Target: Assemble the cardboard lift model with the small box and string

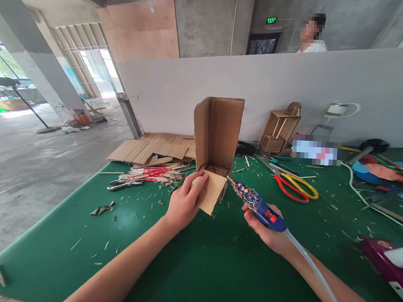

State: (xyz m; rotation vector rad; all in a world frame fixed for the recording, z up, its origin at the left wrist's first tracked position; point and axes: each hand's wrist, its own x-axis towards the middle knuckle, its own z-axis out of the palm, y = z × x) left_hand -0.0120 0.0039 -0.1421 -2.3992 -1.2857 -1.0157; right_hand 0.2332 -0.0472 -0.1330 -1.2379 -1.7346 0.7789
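A cardboard box model with tall upright walls stands in the middle of the green table. At its lower front, my left hand is closed on a tan cardboard flap, thumb and fingers along its left edge. Whether the flap is fixed to the model I cannot tell. My right hand is wrapped round a blue glue gun crusted with scraps. Its nozzle points up and left, close to the flap's right corner. A clear cord or tube trails from the gun's rear along my right forearm.
Scissors with red and yellow handles lie right of the model. Cardboard sheets, red-and-white sticks and pliers lie left. Another cardboard model stands by the grey partition. A maroon device sits at right; a person is behind the partition.
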